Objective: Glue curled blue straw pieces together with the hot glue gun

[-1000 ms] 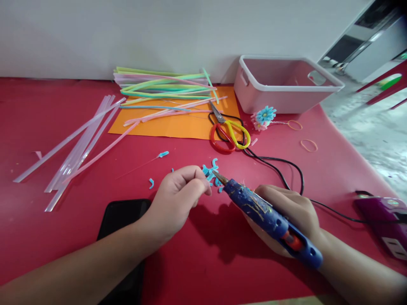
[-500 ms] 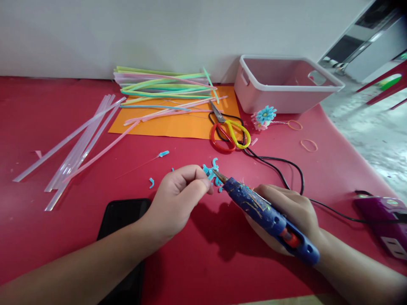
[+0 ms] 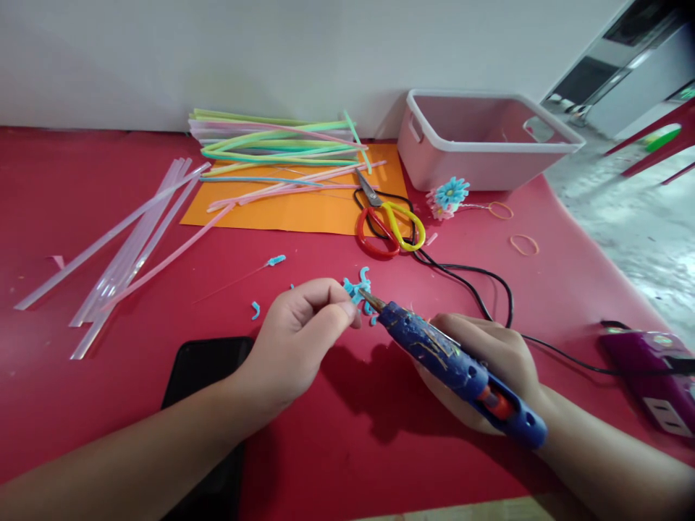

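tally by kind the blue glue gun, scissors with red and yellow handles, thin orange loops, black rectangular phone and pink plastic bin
Blue glue gun, in the right hand: 1
Scissors with red and yellow handles: 1
Thin orange loops: 2
Black rectangular phone, partly hidden: 1
Pink plastic bin: 1
Total: 6

room to pass over the desk (image 3: 326,470) between left hand (image 3: 304,340) and right hand (image 3: 502,354), glue gun (image 3: 434,347) narrowing its far end, phone (image 3: 209,362) under the left forearm (image 3: 163,452), cord (image 3: 483,273) looping beyond, scissors (image 3: 374,197) and straws (image 3: 282,152) obstructing farther back, box (image 3: 483,166) far right
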### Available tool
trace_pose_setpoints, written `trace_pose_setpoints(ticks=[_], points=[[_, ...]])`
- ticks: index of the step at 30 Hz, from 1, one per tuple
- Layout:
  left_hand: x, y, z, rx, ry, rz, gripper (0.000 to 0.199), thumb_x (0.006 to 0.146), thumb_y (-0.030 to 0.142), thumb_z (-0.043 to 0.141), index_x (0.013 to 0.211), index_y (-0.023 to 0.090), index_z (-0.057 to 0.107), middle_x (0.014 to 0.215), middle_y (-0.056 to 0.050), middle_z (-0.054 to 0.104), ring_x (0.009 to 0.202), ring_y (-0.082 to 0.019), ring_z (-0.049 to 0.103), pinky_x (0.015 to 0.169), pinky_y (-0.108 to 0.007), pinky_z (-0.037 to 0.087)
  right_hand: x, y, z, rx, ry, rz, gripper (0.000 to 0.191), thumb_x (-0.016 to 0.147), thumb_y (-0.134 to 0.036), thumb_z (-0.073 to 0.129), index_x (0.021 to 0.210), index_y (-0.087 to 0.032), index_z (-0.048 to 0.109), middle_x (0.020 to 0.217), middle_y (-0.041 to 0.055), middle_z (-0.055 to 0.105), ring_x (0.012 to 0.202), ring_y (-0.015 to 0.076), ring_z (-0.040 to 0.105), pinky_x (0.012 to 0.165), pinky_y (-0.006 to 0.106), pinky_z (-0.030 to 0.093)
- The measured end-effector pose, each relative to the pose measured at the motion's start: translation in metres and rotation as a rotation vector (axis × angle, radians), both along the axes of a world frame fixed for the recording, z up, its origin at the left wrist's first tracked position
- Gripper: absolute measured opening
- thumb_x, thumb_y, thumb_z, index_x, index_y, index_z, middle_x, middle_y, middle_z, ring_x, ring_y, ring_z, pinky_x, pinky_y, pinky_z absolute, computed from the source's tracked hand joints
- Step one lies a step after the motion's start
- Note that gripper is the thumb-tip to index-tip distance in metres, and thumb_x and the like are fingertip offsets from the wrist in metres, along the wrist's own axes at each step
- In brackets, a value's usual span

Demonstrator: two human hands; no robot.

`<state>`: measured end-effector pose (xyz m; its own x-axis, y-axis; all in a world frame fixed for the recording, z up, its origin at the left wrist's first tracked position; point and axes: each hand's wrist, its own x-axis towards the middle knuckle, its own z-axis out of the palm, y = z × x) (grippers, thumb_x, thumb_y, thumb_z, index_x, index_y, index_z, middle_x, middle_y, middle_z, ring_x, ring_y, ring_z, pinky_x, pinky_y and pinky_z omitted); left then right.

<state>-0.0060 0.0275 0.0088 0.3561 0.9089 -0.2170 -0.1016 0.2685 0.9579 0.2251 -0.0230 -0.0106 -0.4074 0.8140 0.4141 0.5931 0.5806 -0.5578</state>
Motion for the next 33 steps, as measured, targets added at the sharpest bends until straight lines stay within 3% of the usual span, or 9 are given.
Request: trace_pose_setpoints(ticks=[7, 14, 19, 28, 33], points=[[0.0001, 0.0009, 0.0002, 0.013, 0.028, -0.013, 0.019, 0.082, 0.022, 0.058, 0.063, 0.020, 0.062, 0.051, 0.007, 0.040, 0.048, -0.008, 0.028, 0.053, -0.028, 0.027, 0.0010, -0.0018, -0.0013, -0.033, 0.021, 0.026, 0.017, 0.091, -0.032, 0.065, 0.089, -0.025, 0.050, 0.063, -0.0035, 0.050, 0.049, 0.0120, 0.045, 0.045, 0.027, 0.037], [0.0019, -0.0001, 0.0026, 0.008, 0.011, 0.000, 0.019, 0.080, 0.022, 0.060, 0.061, 0.022, 0.063, 0.049, 0.007, 0.039, 0.054, -0.011, 0.042, 0.060, -0.027, 0.037, -0.0001, -0.0023, 0.0015, -0.009, -0.007, 0.013, 0.015, 0.088, -0.023, 0.064, 0.087, -0.026, 0.050, 0.061, -0.0045, 0.050, 0.047, 0.0123, 0.046, 0.048, 0.027, 0.040], [0.0018, 0.0001, 0.0027, 0.013, 0.014, 0.002, 0.018, 0.078, 0.021, 0.062, 0.060, 0.022, 0.063, 0.048, 0.007, 0.039, 0.053, -0.010, 0.041, 0.060, -0.027, 0.039, 0.0006, -0.0037, 0.0055, 0.028, 0.010, -0.036, 0.014, 0.087, -0.015, 0.064, 0.094, -0.024, 0.055, 0.063, -0.0031, 0.058, 0.049, 0.0127, 0.054, 0.049, 0.025, 0.045], [0.0020, 0.0000, 0.0033, 0.012, 0.016, 0.000, 0.018, 0.078, 0.022, 0.061, 0.060, 0.022, 0.061, 0.048, 0.006, 0.041, 0.060, -0.013, 0.051, 0.063, -0.027, 0.041, 0.0019, -0.0005, -0.0010, 0.014, -0.018, 0.022, 0.014, 0.086, -0.020, 0.064, 0.087, -0.024, 0.051, 0.064, -0.0031, 0.051, 0.052, 0.0119, 0.050, 0.048, 0.025, 0.038], [0.0020, 0.0006, 0.0030, 0.004, 0.043, 0.003, 0.017, 0.077, 0.025, 0.061, 0.061, 0.022, 0.061, 0.049, 0.005, 0.045, 0.062, -0.015, 0.054, 0.062, -0.029, 0.041, 0.0027, -0.0009, -0.0008, 0.031, -0.019, 0.000, 0.012, 0.086, -0.020, 0.064, 0.091, -0.023, 0.053, 0.067, -0.0025, 0.055, 0.053, 0.0119, 0.051, 0.051, 0.025, 0.042]])
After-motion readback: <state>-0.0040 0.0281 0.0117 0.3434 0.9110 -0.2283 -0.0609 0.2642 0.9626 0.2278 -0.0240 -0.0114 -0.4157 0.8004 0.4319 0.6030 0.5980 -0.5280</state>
